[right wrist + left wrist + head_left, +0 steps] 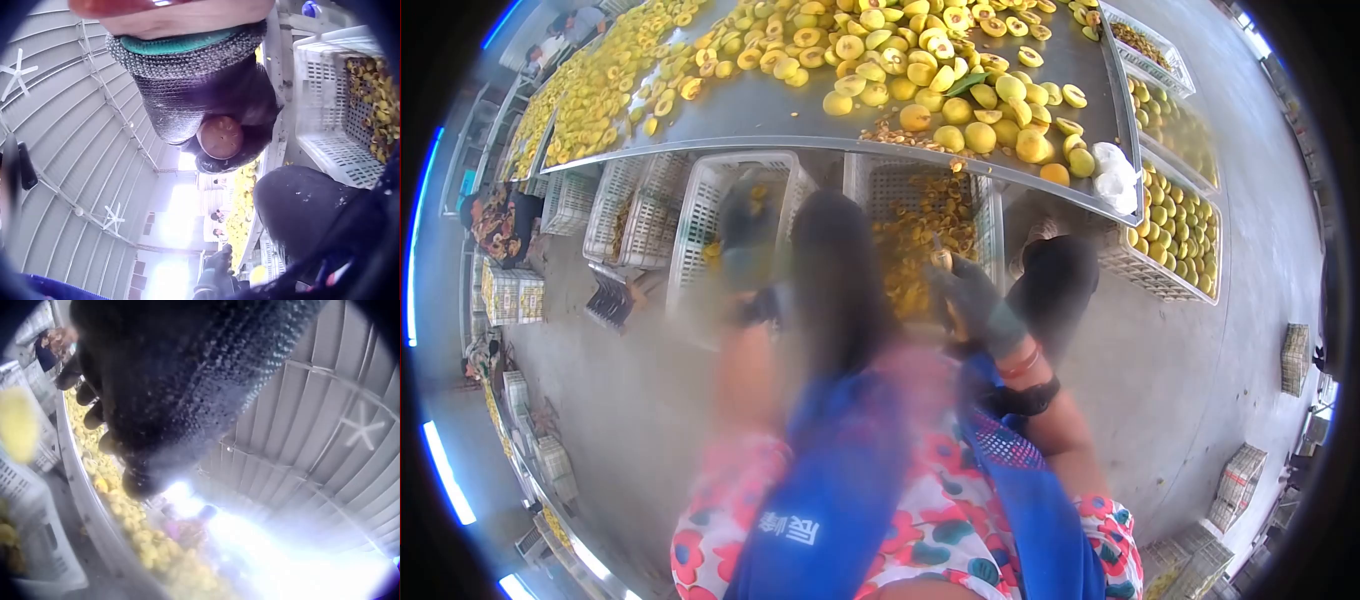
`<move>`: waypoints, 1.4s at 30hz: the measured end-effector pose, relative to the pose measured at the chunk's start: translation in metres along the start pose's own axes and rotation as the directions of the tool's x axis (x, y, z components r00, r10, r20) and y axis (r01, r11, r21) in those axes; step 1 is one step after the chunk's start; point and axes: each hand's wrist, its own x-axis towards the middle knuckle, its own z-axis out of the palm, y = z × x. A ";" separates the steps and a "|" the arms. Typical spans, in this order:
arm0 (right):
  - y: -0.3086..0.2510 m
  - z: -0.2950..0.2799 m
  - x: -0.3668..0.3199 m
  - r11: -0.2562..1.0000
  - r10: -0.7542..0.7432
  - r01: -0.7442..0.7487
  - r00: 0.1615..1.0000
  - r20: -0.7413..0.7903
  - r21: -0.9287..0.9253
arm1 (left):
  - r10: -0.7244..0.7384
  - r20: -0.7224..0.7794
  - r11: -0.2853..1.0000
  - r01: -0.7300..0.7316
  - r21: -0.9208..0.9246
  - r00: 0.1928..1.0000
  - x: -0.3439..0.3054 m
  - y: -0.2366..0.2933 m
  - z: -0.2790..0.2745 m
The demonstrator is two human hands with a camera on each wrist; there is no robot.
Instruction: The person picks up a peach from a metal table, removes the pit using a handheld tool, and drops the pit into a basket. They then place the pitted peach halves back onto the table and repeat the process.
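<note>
My left hand, in a dark glove and blurred by motion, hangs over a white plastic crate under the table edge. In the left wrist view its fingers lie loosely spread with nothing between them, and a blurred yellow piece is in the air beside them. My right hand, also in a dark glove, grips a wooden-handled tool in front of a second crate that holds peach scraps. The tool's round brown butt end shows inside the right fist.
A steel table ahead carries a heap of yellow peaches and halves. Crates of whole peaches stand at the right and a white bag lies on the table corner. More crates line the left; the floor is bare concrete.
</note>
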 end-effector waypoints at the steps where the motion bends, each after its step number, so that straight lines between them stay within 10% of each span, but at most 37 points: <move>1: 0.002 -0.001 0.001 0.998 0.039 -0.039 0.999 -0.010 0.058 | 0.178 0.008 0.980 -0.177 -0.086 0.984 0.016 0.001 0.027; 3: 0.005 -0.002 0.003 0.978 0.119 -0.113 0.993 -0.026 0.174 | 0.137 0.143 0.989 -0.128 -0.071 0.980 0.049 0.049 0.068; 7: 0.026 -0.008 0.004 0.968 -0.243 0.237 0.968 -0.070 -0.081 | 0.200 0.395 0.978 -0.207 -0.026 0.896 0.105 0.118 0.138; 14: 0.025 -0.022 0.001 0.997 -0.057 0.050 0.993 -0.108 -0.067 | 0.081 0.640 0.927 -0.293 0.233 0.764 0.143 0.122 0.237; 18: 0.027 -0.027 0.002 0.999 -0.034 0.030 0.994 -0.106 -0.046 | 0.188 0.644 0.958 -0.282 0.046 0.742 0.142 0.115 0.218; 21: 0.028 -0.029 0.004 0.977 -0.163 0.144 0.979 -0.119 -0.158 | 0.249 0.485 0.943 -0.096 -0.319 0.838 0.138 0.112 0.201; 22: 0.032 -0.028 0.006 0.936 -0.288 0.249 0.948 -0.137 -0.249 | 0.125 0.619 0.898 0.177 -0.402 0.775 0.131 0.141 0.158; 25: 0.008 -0.021 0.000 0.991 -0.134 0.127 0.962 -0.236 -0.046 | 0.186 0.621 0.572 0.430 -0.698 0.761 0.102 0.146 0.111; 26: -0.002 -0.017 -0.001 0.994 0.011 0.015 0.970 -0.243 0.108 | 0.248 0.495 0.560 0.294 -0.774 0.833 0.090 0.138 0.109; 30: 0.014 -0.011 0.009 0.873 -0.424 0.333 0.880 -0.215 -0.356 | 0.306 0.244 0.565 0.031 -0.825 0.920 0.030 0.155 0.055; 33: -0.011 -0.007 -0.003 0.752 -0.538 0.351 0.816 -0.212 -0.558 | 0.506 -0.022 0.709 -0.431 -0.559 0.862 0.004 0.137 0.060; 37: -0.020 -0.004 -0.009 0.558 -0.708 0.371 0.679 -0.193 -0.742 | 0.572 -0.078 0.799 -0.576 -0.173 0.817 -0.033 0.119 0.062; 39: -0.020 -0.004 -0.011 0.550 -0.710 0.358 0.677 -0.196 -0.755 | 0.449 0.029 0.754 -0.361 -0.549 0.893 -0.040 0.131 0.056; 41: -0.020 -0.003 -0.013 0.586 -0.685 0.348 0.696 -0.217 -0.732 | 0.340 0.407 0.142 0.381 -0.913 0.848 -0.034 0.189 0.028; 42: -0.020 -0.001 -0.015 0.616 -0.666 0.343 0.708 -0.236 -0.709 | 0.286 0.412 0.090 0.404 -0.910 0.865 -0.041 0.191 0.030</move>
